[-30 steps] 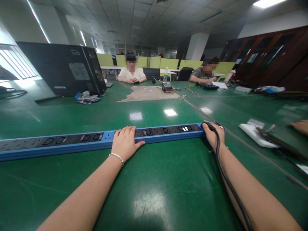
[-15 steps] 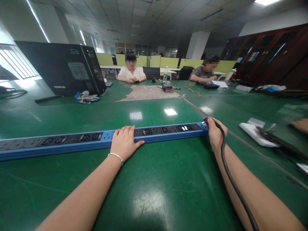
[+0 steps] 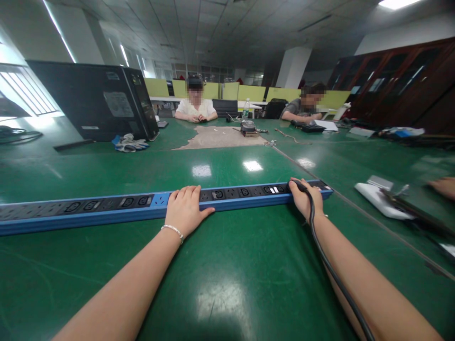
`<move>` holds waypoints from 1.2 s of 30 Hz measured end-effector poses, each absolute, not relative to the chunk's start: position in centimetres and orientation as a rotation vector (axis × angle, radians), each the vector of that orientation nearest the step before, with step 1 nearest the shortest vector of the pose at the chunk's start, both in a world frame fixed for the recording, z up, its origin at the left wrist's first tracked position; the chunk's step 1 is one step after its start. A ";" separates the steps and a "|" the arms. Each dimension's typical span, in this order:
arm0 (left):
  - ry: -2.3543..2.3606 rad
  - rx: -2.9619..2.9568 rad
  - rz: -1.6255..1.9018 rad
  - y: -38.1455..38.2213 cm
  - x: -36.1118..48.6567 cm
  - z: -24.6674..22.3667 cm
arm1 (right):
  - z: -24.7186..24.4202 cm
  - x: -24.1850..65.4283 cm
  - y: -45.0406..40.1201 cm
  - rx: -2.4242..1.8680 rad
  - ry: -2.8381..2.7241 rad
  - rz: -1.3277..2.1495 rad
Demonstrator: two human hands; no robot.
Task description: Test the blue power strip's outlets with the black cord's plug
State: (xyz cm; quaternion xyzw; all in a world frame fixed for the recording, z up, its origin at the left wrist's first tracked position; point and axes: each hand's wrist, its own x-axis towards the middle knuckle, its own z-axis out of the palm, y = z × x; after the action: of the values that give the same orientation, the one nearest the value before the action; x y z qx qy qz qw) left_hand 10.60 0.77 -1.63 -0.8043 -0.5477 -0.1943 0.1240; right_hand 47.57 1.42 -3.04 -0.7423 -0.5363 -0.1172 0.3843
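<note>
A long blue power strip (image 3: 234,204) with black sockets lies across the green table. My left hand (image 3: 184,206), a silver bracelet at its wrist, grips the strip near its middle: the fingers reach over the top and the thumb lies along the near side. Toward the strip's right end, my right hand (image 3: 308,199) is closed on the black plug (image 3: 299,184) of a power cord (image 3: 320,251). The plug is against a socket just right of two white labels; the fingers hide how far in it sits. From there the cord runs down over my right forearm.
A black computer case (image 3: 95,99) and work gloves (image 3: 130,143) stand at the far left. Two people sit across the table. A water bottle (image 3: 246,110) is at the back; a white device (image 3: 382,201) lies at right, near another person's hand (image 3: 442,186).
My right hand has moved the plug left, from the strip's right end to a socket beside the white labels. The left hand still holds the same spot.
</note>
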 end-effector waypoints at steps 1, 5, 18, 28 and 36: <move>-1.599 -2.346 -0.565 0.8 10.6 -1.6 | -3.2 47.4 1.3 -1.912 -1.361 -0.306; -1.604 -2.352 -0.562 0.8 10.6 -1.6 | -3.4 47.1 0.8 -1.931 -1.419 -0.348; -1.608 -2.348 -0.554 0.8 10.6 -1.6 | -3.1 47.0 0.7 -1.984 -1.399 -0.377; -1.619 -2.343 -0.553 0.8 10.6 -1.7 | -3.6 46.6 1.2 -1.929 -1.313 -0.319; -1.610 -2.346 -0.572 0.8 10.6 -1.7 | -1.5 46.1 0.6 -1.706 -0.910 -0.215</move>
State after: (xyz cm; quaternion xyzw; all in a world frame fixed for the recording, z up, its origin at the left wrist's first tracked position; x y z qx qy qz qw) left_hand 10.61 0.79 -1.69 -0.8025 -0.5509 -0.1957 0.1193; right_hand 46.07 0.55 -1.49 -0.7246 -0.3867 -0.0912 0.5632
